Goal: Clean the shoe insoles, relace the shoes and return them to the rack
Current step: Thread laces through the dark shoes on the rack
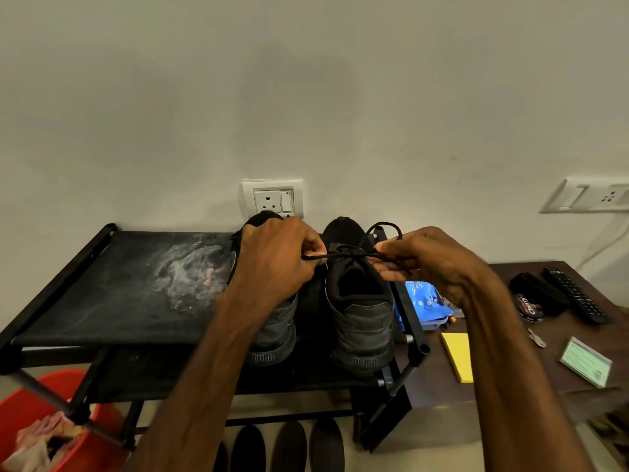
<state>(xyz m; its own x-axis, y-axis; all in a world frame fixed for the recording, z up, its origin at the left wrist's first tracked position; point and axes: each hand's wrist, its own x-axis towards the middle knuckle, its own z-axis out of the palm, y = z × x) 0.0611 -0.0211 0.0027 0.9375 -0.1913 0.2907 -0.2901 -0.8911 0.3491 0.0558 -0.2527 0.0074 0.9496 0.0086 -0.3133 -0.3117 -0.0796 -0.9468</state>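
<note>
With the shoe (360,301) standing on the rack (102,284), the left hand (275,257) and right hand (432,264) each have a pinching grip on the lace (343,256), so pull evenly outward to seat the knot snugly.

A wall socket (272,201) sits behind; a second socket (592,196) with a white cable (606,243) is to the right. On the brown counter (561,330) lie a blue packet (425,301), yellow pad (459,356), polish tin (529,308), remote (575,294), key (536,338) and card (585,361). Lower left, a red bucket (20,407) holds a cloth (37,441).
</note>
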